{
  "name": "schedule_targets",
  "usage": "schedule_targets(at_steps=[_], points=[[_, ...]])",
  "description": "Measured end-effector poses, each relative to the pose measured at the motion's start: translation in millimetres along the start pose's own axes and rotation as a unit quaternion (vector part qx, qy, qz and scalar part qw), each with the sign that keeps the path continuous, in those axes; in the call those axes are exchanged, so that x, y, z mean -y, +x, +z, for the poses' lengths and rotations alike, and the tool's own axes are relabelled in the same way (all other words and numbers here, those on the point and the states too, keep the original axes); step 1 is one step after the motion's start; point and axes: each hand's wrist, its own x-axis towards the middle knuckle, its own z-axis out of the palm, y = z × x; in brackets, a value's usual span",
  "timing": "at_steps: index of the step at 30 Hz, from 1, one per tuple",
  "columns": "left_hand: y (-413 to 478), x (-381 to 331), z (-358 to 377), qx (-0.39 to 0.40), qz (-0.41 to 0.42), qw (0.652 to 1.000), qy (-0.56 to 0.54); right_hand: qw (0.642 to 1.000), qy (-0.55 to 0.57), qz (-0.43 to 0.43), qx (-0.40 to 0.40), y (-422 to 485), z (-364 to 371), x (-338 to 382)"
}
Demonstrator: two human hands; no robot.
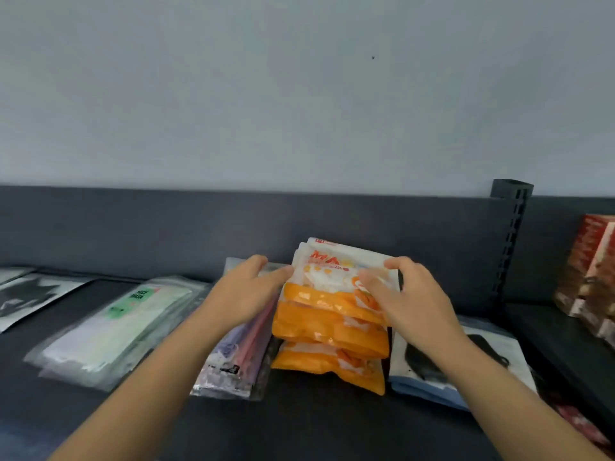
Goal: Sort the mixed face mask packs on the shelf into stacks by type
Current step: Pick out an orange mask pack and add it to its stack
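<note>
Both hands press on the orange packs mid-shelf: the left hand against their left edge, the right hand curled over the top-right corner. Pastel packs touch on the left, a dark-mask pack lies right, green-label packs further left, red boxes far right.

Orange-and-white packs, seemingly dotted
</note>
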Motion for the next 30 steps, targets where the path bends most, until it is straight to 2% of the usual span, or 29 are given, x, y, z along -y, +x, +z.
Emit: schedule_targets(at_steps=[3, 7, 16, 22, 27, 30], points=[[-6.9, 5.3, 1.3, 0.004, 0.0, 0.996, -0.09, 0.999, 0.003, 0.025, 0.033, 3.8, 5.8, 6.2], [-7.1, 6.1, 13.6, 0.105, -0.019, 0.969, -0.222, 0.999, -0.013, 0.027, 0.013, 3.8, 15.7, 15.4], [12.4, 6.7, 16.7, 0.111, -0.035, 0.971, -0.21, 0.995, -0.085, 0.05, -0.007, 9.9, 26.3, 29.3], [1.8, 11.0, 7.8, 0.077, 0.005, 0.978, -0.195, 0.996, -0.08, 0.032, -0.032, 2.3, 12.4, 26.3], [-12.0, 25.1, -14.3, -0.014, 0.015, 0.994, -0.109, 0.987, -0.117, -0.062, -0.087, -13.4, 7.5, 47.5], [-24.3, 46.9, -35.3, -0.048, 0.005, 0.998, -0.051, 0.972, -0.166, -0.139, -0.087, -23.8, 22.9, 77.1]])
